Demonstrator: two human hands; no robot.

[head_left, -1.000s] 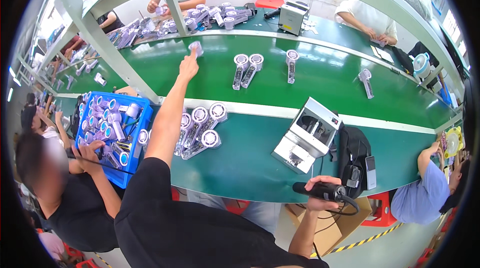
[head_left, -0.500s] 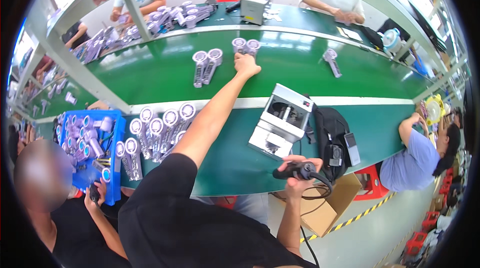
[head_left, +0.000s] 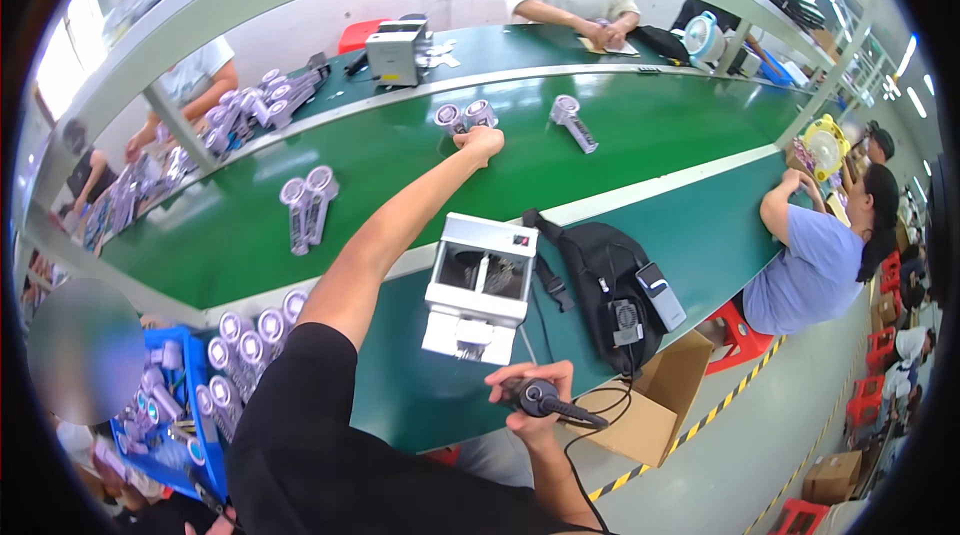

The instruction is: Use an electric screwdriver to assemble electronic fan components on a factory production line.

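My left arm reaches across the green belt, and my left hand (head_left: 482, 143) is closed around the lower part of two lavender handheld fans (head_left: 464, 117). Their round heads show beyond my fingers; the handles are mostly hidden. Further left on the belt lies another pair of these fans (head_left: 308, 207), and to the right a single fan (head_left: 573, 123). Near the bench's front edge, my right hand (head_left: 535, 395) is wrapped around a black corded electric screwdriver (head_left: 540, 398). Just beyond it stands a white screw feeder (head_left: 482, 285).
A black bag (head_left: 610, 295) with a grey device sits right of the feeder. Several fans (head_left: 250, 340) stand by my left upper arm, beside a blue crate (head_left: 195, 365). A cardboard box (head_left: 650, 415) is below the bench. Co-workers sit around, and a frame post (head_left: 180, 125) rises at left.
The view has turned to the right. My left hand has moved right along the belt with the two fans, closer to the single fan. The screwdriver stays in my right hand.
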